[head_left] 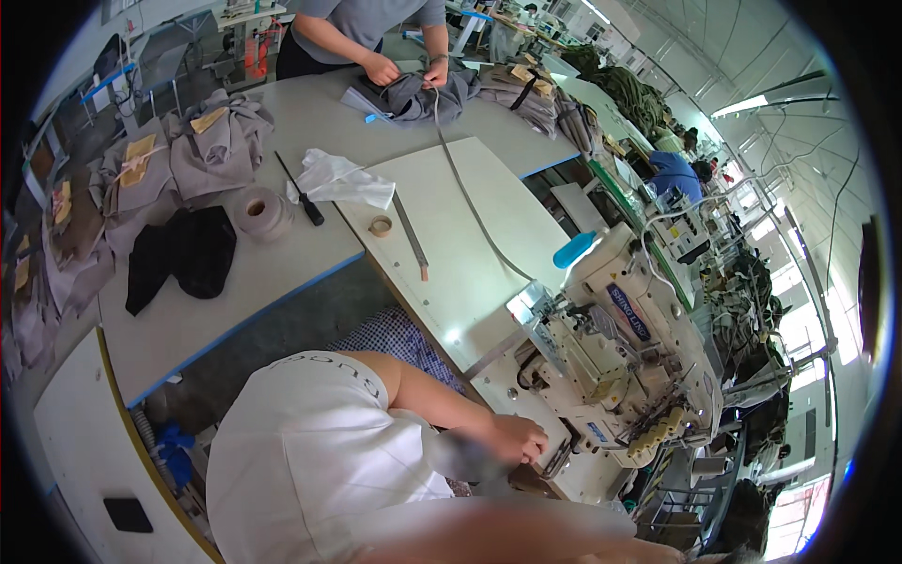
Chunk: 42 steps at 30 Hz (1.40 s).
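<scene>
Lettering on sewing machine (691, 350) and white shirt (301, 442)
The machine bears a white-lettered blue badge (628, 312) at three o'clock, a smaller blue label (596, 431) below; dark letters (351, 369) mark the shirt at eight.

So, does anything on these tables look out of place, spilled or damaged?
Nothing looks spilled or damaged. Slightly untidy, though: a crumpled white cloth sprawls from the grey table onto the pale machine top, beside a loose black-handled tool.

The person wears a white sleeve (301, 461), short and wide, of loose cloth, with a curved row of dark letters (353, 376) near its opening. The left hand (519, 439) is bare.
</scene>
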Each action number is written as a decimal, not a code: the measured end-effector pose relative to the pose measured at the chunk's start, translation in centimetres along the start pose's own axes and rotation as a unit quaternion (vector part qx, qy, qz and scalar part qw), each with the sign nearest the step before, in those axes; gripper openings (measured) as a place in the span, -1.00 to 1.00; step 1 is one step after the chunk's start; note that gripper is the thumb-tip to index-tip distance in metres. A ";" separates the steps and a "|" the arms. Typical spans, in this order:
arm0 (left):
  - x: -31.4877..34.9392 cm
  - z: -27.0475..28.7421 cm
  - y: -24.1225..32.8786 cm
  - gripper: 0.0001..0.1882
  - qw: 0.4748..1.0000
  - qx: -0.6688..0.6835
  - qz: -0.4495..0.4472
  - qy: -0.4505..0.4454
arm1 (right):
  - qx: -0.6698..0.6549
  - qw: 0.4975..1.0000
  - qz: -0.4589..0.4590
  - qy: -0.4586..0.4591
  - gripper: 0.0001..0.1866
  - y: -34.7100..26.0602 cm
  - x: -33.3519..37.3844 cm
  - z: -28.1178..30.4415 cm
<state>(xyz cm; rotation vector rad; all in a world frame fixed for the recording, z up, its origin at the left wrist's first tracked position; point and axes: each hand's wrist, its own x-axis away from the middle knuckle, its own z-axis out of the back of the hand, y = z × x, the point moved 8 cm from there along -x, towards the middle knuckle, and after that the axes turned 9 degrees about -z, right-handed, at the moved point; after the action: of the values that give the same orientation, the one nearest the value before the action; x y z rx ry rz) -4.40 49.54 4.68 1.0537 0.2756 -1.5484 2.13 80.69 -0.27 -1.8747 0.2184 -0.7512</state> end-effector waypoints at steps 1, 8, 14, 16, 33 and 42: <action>0.3 0.9 1.0 -0.92 1.000 0.008 -0.012 0.005 | 0.011 0.999 -0.020 -0.023 -0.51 1.5 1.5 -2.1; 6.0 8.5 6.3 -0.88 0.996 0.073 -0.045 0.034 | 0.086 0.972 -0.143 -0.163 -0.55 10.4 10.4 -15.2; 9.8 14.9 7.3 -0.87 0.995 0.079 -0.052 0.042 | 0.123 0.933 -0.196 -0.275 -0.58 14.9 14.4 -24.8; 10.2 17.7 7.1 -0.87 0.996 0.049 -0.046 0.065 | 0.117 0.925 -0.187 -0.308 -0.59 15.3 14.9 -28.1; 11.1 43.7 -3.0 -0.89 0.947 -0.122 0.147 0.257 | -0.134 0.918 0.022 -0.372 -0.43 8.6 10.2 -62.6; 14.6 51.7 -7.2 -0.86 0.904 -0.189 0.203 0.326 | -0.155 0.886 0.052 -0.433 -0.52 8.6 6.7 -75.4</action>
<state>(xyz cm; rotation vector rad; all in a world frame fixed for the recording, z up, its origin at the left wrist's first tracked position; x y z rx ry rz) -33.30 6.48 20.37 1.1934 0.7342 -0.6911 -35.41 15.82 13.38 -2.2955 -0.1457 0.2602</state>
